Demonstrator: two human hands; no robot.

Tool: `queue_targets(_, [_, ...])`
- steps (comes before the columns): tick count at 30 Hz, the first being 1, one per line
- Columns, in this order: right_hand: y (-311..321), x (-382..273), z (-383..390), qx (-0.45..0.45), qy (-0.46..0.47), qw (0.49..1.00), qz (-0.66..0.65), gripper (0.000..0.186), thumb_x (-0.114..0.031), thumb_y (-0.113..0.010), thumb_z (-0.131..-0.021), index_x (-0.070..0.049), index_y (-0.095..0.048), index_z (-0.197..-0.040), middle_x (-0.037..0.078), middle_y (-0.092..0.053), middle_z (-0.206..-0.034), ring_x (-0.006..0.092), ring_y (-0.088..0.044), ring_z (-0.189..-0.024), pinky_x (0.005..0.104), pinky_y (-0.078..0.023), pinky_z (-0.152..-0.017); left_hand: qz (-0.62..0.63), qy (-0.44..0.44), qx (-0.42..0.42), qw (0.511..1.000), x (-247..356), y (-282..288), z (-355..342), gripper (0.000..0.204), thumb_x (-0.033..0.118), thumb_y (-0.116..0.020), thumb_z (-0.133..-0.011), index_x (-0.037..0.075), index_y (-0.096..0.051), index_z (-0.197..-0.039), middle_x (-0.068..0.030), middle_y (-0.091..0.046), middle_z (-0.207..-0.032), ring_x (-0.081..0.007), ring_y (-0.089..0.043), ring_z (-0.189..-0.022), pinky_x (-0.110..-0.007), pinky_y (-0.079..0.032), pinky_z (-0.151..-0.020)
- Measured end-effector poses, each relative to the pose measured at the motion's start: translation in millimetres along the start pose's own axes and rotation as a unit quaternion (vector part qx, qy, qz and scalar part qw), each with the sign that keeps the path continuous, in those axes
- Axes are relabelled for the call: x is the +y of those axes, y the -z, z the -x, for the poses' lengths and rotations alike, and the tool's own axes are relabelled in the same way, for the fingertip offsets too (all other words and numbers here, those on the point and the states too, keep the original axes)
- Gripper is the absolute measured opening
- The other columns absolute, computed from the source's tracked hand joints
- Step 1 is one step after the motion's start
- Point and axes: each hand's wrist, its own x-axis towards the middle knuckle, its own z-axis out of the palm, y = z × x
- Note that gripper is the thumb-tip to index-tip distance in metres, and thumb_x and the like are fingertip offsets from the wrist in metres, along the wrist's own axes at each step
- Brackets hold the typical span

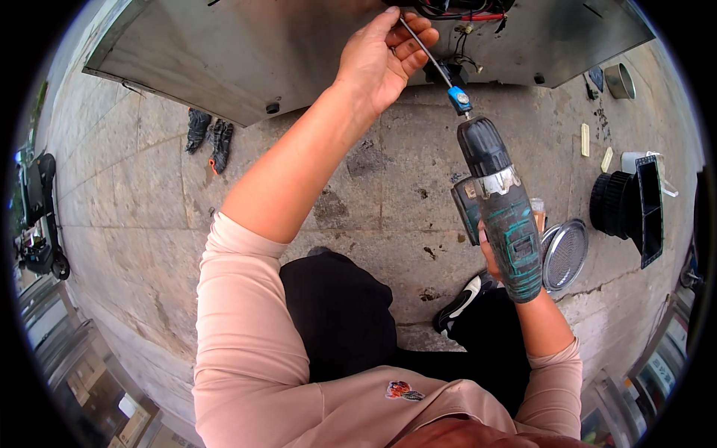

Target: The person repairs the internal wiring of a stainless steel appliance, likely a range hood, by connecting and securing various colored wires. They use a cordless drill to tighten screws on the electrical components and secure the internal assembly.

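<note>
A worn black-and-green cordless drill points away from me, gripped from below by my right hand, which its body mostly hides. From its chuck, past a blue collar piece, runs a long thin driver bit. My left hand is palm up around the bit's far end. Its thumb and fingers curl in at the tip; whether a screw sits there is too small to tell. Just beyond that hand is a large metal panel of some appliance, with black and red wires at its top edge.
Dark gloves lie on the paved ground to the left. At right are a black duct-like part, a round mesh disc, a metal cup and pale strips. A scooter stands far left.
</note>
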Motion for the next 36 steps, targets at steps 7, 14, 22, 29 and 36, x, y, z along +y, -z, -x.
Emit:
queue_targets(7, [18, 10, -1, -0.058, -0.080, 0.978, -0.185, 0.025, -0.005, -0.070, -0.076, -0.004, -0.067, -0.100, 0.013, -0.066, -0.100, 0.0311, -0.062, -0.096, 0.0403, -0.044, -0.089, -0.038, -0.064, -0.032, 0.997, -4, -13, 12, 0.019, 0.020, -0.044, -0.103, 0.003, -0.050, -0.102, -0.0141, -0.064, -0.105, -0.0240, -0.065, -0.100, -0.032, -0.056, -0.074])
queue_targets(14, [78, -27, 0, -0.078, 0.012, 0.990, 0.118, 0.030, -0.012, -0.069, -0.079, -0.006, -0.065, -0.108, 0.015, -0.064, -0.110, 0.0330, -0.058, -0.105, 0.0421, -0.043, -0.094, -0.177, -0.084, 0.024, 0.980, 11, -10, 11, 0.014, 0.010, -0.050, -0.098, -0.001, -0.059, -0.101, -0.0110, -0.064, -0.097, -0.0178, -0.064, -0.085, -0.029, -0.057, -0.075])
queue_targets(22, [133, -56, 16, -0.095, 0.370, 0.734, 0.561, 0.030, -0.013, -0.065, -0.084, -0.010, -0.063, -0.114, 0.010, -0.064, -0.108, 0.0275, -0.059, -0.103, 0.0402, -0.045, -0.091, -0.141, -0.019, 0.008, 0.990, 18, -12, 1, 0.015, 0.004, -0.051, -0.095, -0.004, -0.058, -0.105, -0.0129, -0.064, -0.095, -0.0186, -0.063, -0.083, -0.029, -0.057, -0.074])
queue_targets(29, [129, -32, -11, -0.059, 0.213, 0.956, 0.194, 0.018, -0.015, -0.057, -0.089, -0.004, -0.056, -0.104, 0.004, -0.054, -0.086, 0.0157, -0.051, -0.081, 0.0295, -0.043, -0.077, -0.271, -0.006, 0.027, 0.962, 29, -20, 10, 0.025, 0.006, -0.052, -0.095, -0.005, -0.053, -0.118, -0.0069, -0.057, -0.089, -0.0118, -0.053, -0.074, -0.024, -0.049, -0.065])
queue_targets(36, [123, -28, -41, -0.010, 0.187, 0.982, 0.010, 0.026, -0.011, -0.067, -0.086, -0.003, -0.065, -0.110, 0.007, -0.067, -0.099, 0.0196, -0.061, -0.090, 0.0317, -0.047, -0.082, -0.253, -0.020, 0.040, 0.966, 14, -39, 8, 0.029, 0.004, -0.049, -0.096, -0.011, -0.048, -0.121, -0.0057, -0.051, -0.089, -0.0098, -0.044, -0.071, -0.023, -0.042, -0.064])
